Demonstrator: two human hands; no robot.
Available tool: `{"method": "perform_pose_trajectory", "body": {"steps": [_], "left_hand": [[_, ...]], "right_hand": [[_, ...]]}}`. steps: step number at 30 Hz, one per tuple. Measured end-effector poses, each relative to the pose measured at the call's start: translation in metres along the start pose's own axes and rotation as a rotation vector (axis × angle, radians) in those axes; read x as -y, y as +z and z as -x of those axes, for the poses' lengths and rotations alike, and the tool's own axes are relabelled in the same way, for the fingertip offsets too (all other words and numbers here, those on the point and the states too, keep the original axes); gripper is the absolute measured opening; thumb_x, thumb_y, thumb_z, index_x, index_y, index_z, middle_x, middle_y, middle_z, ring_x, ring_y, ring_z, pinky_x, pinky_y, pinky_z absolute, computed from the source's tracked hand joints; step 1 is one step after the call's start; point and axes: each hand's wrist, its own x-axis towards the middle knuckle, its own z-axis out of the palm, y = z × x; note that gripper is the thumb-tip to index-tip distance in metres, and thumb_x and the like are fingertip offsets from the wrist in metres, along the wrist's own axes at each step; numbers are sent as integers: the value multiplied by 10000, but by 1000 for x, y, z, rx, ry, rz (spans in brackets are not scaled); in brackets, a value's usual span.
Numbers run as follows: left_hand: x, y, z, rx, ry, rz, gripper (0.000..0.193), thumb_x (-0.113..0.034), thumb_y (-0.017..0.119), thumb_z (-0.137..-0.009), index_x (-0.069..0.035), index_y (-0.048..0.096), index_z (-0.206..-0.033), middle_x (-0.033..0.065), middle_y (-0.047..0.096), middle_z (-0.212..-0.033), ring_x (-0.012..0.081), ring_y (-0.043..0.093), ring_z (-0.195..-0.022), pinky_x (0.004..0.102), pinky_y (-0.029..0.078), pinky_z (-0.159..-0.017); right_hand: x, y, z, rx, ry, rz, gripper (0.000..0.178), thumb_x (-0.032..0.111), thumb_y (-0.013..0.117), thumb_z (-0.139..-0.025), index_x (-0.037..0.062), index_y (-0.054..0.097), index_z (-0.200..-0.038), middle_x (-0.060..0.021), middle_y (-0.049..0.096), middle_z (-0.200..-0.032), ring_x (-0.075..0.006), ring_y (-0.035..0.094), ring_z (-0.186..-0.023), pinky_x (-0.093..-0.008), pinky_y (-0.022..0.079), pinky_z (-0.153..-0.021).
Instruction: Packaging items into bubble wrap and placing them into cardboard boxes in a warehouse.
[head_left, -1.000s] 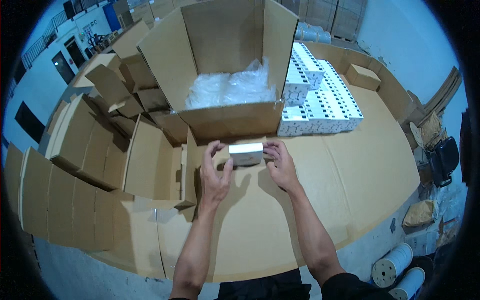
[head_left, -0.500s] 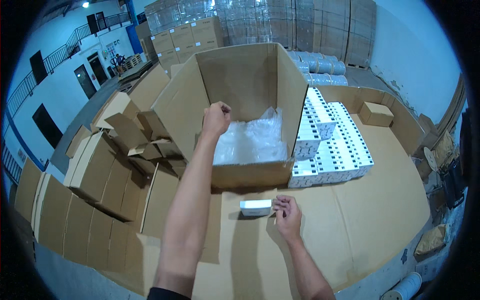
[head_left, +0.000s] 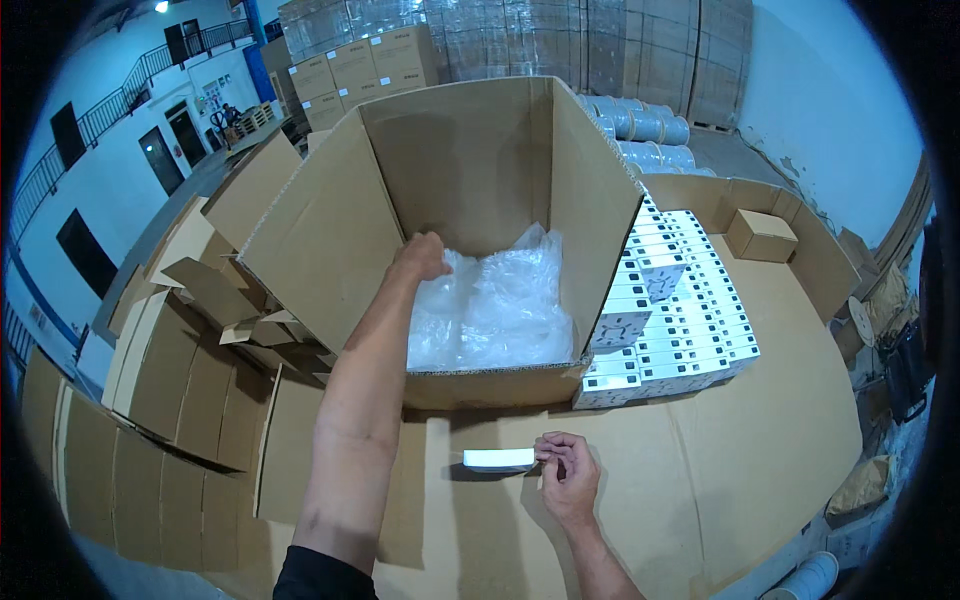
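Note:
A large open cardboard box [head_left: 500, 388] stands before me, with a pile of clear plastic bags [head_left: 515, 300] inside. My left hand [head_left: 422, 258] reaches over its front edge, fingers closed at the upper left edge of the bags; the fingertips are partly hidden. Lower down, my right hand [head_left: 570, 475] has its fingers bent together at the right end of a small white box [head_left: 498, 460]. The white box casts a shadow on the cardboard sheet [head_left: 640, 500] below, and its top faces me as a narrow strip.
Stacked white boxes [head_left: 690, 320] stand right of the large box, with a small brown carton [head_left: 760, 235] beyond them. Folded cardboard pieces [head_left: 190, 370] crowd the left side. At the back are stacked cartons [head_left: 360, 65] and wrapped spools [head_left: 645, 127].
My left hand has come down onto the plastic bags. The right hand and small white box sit lower in view, and the white box shows less of its front. The view has shifted.

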Motion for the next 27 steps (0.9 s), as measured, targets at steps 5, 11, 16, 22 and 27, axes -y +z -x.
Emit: {"method": "perform_pose_trajectory", "body": {"steps": [5,11,16,22,27], "left_hand": [[6,-14,1,-224,187,202,272,-245,832,-700,-21,701,-782,176,710,-771,321,694,-737,451,541,-710],[-3,-30,4,-155,41,338,215,-186,765,-690,-10,701,-797,214,724,-882,358,713,-842,453,563,-800],[14,-15,4,-451,194,226,189,-192,740,-725,-17,672,-757,166,702,-787,300,696,-777,423,548,-737],[10,-21,2,-262,-29,466,203,-210,730,-731,-18,671,-759,198,716,-854,375,705,-855,452,564,-805],[-7,-34,11,-542,-24,434,158,-159,727,-733,-32,662,-799,161,706,-802,328,716,-836,448,561,-796]], "right_hand": [[4,0,-1,-13,-6,-18,238,-110,515,-880,-47,577,-1101,-154,706,-1029,-206,727,-966,-300,587,-842],[3,-2,1,2,-9,-18,231,-94,522,-890,-41,581,-1107,-145,714,-1011,-193,722,-962,-296,588,-831],[4,0,2,13,-2,-30,230,-92,523,-895,-40,579,-1111,-142,712,-1007,-190,722,-947,-293,589,-826],[7,0,0,6,-8,-15,213,-92,524,-899,-37,578,-1098,-140,710,-996,-179,722,-935,-286,593,-813],[9,-1,0,-4,6,-20,204,-91,523,-902,-37,580,-1090,-131,714,-974,-168,725,-904,-277,596,-785]]}}
